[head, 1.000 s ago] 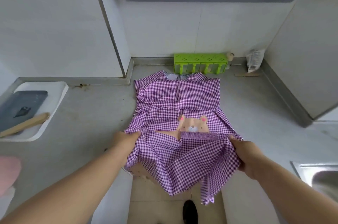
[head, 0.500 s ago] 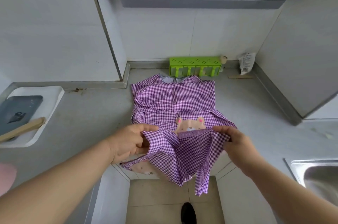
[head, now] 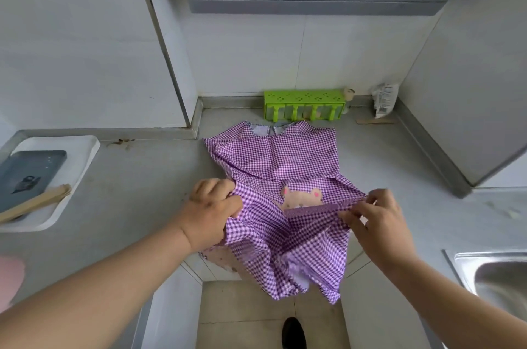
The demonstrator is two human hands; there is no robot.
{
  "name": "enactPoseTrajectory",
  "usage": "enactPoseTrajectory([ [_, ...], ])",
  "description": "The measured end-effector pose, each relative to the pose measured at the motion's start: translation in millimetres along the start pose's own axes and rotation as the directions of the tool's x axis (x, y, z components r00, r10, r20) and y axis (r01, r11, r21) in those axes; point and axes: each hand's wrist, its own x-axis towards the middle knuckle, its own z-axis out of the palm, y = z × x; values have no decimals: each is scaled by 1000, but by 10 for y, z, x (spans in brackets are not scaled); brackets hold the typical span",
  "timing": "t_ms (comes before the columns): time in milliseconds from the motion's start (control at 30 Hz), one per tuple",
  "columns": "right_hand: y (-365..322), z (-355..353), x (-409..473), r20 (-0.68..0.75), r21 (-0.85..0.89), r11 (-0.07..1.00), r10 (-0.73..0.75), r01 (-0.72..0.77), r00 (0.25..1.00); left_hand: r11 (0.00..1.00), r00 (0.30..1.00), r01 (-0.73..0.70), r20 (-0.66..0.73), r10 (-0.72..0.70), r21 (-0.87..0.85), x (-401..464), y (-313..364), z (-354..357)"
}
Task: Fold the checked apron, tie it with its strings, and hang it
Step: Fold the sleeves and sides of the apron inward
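The head view shows the purple checked apron (head: pixel 273 166) spread on the grey bench (head: pixel 137 177), its lower part hanging over the edge. The left hand (head: pixel 211 214) grips the fabric's left edge with curled fingers (head: pixel 219 186). The right hand (head: pixel 379 223) pinches the right edge beside the bear pocket (head: pixel 302 199). Beyond the fingers stands a green rack (head: pixel 304 105).

The apron (head: pixel 273 166) lies on the counter (head: pixel 137 177), rack (head: pixel 304 105) behind, tray (head: pixel 82 149) left, apparently a sink (head: pixel 496 271) right.
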Motion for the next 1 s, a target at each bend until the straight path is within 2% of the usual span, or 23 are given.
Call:
enactPoseTrajectory([
  [100, 12, -40, 13, -30, -65, 992, -113, 111, 993, 995, 996, 87, -25, -86, 50, 1, 47, 50],
  [167, 23, -42, 49, 77, -15, 980, -195, 196, 978, 995, 997, 83, -12, -83, 49, -3, 28, 71],
  [267, 2, 0, 124, 316, -44, 995, -73, 92, 946, 997, 988, 78, 133, -74, -24, 53, 40, 53],
  [333, -3, 33, 160, 399, -52, 998, -16, 40, 917, 986, 958, 123, 274, -89, -112, 73, 59, 74],
  [400, 12, 47, 188, 475, -55, 996, -39, 74, 879, 979, 945, 129, 320, -73, -160, 77, 82, 89],
  [467, 66, 63, 214, 539, -67, 986, -92, 151, 837, 979, 956, 67, 293, -7, -195, 85, 102, 105],
  [667, 202, 100, 215, 602, -101, 919, -248, 381, 759, 991, 893, 54, 451, 7, -123, 137, 229, 58],
  [800, 248, 102, 243, 551, -182, 882, -275, 435, 788, 993, 848, -121, 518, 111, -14, 174, 188, 44],
  [867, 233, 73, 292, 528, -214, 852, -311, 478, 791, 991, 841, -133, 529, 111, 4, 203, 163, 75],
  [933, 213, 26, 374, 381, -176, 908, -293, 380, 877, 996, 869, 72, 494, -35, -57, 247, 149, 117],
  [967, 187, -11, 424, 259, -95, 962, -224, 255, 940, 954, 873, 254, 461, -158, -156, 272, 147, 135],
  [1000, 160, -53, 506, 149, 27, 995, -94, 91, 984, 842, 853, 449, 426, -303, -299, 302, 138, 141],
])
